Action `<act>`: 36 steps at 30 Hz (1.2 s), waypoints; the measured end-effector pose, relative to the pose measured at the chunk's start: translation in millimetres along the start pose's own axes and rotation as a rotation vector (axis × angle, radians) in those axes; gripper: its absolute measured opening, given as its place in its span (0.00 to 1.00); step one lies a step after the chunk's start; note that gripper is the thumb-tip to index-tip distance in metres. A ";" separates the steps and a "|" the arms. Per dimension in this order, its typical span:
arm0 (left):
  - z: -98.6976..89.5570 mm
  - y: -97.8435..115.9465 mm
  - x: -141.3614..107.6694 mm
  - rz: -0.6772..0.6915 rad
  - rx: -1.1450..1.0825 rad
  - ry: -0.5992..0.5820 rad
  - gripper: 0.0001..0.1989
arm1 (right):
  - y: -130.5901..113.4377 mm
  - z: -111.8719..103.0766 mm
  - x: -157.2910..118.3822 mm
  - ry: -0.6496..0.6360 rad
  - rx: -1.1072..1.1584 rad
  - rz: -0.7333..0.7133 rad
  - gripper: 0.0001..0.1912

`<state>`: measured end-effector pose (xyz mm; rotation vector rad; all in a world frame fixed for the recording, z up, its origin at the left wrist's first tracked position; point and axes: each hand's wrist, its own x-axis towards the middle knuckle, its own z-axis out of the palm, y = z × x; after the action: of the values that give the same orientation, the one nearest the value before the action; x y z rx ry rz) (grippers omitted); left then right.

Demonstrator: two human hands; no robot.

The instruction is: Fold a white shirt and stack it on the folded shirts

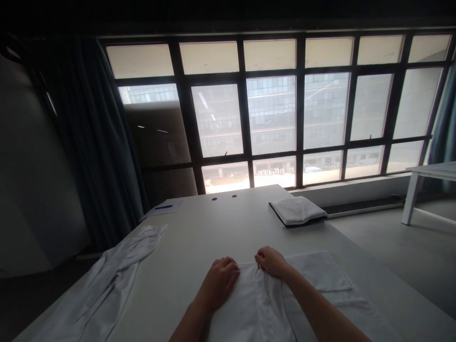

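A white cloth garment [245,304] lies spread on the table in front of me, with a gathered, wrinkled seam running down its middle. My left hand [223,278] is at the garment's far left corner, its fingers bent and closed over the edge. Right of it, my right hand [270,260] pinches the far edge near the seam, thumb and fingers together. The garment's right part lies flat beneath my right forearm. Its near end runs out of view at the bottom.
Another rumpled white garment [117,270] lies along the table's left side. A folded stack of white and dark cloth [297,210] sits near the right edge. A pen [164,206] rests on paper [175,205] at the far left. Windows and a curtain [96,142] stand beyond the table [213,228].
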<state>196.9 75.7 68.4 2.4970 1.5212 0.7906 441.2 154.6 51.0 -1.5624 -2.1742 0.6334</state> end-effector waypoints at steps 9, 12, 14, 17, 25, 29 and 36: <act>11.0 4.9 0.8 -0.029 -0.008 -0.092 0.13 | 1.9 -1.0 -1.5 -0.017 -0.012 -0.023 0.11; 12.8 5.3 -0.2 -0.046 0.007 -0.140 0.17 | -2.7 2.3 -2.8 0.024 -0.060 -0.003 0.10; 17.6 7.7 -3.1 -0.073 0.023 -0.202 0.25 | -5.4 3.8 -3.7 0.038 -0.084 0.007 0.10; 29.5 12.4 -9.1 -0.163 0.083 -0.345 0.45 | -7.2 4.3 -5.0 0.047 -0.105 0.009 0.09; 42.8 8.8 -6.1 -0.216 0.167 -0.351 0.46 | -22.9 -6.2 -9.2 0.194 -0.109 -0.020 0.07; 40.4 -16.3 3.2 -0.276 0.212 -0.287 0.44 | -44.0 -15.7 -13.8 0.307 -0.081 -0.115 0.09; 22.1 -81.3 15.0 -0.470 0.278 -0.161 0.48 | -67.8 24.8 -40.5 0.297 -0.036 -0.407 0.07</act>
<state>148.3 132.2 26.2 2.1496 2.1531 0.3143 387.3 94.0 67.0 -1.0944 -2.1846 0.2188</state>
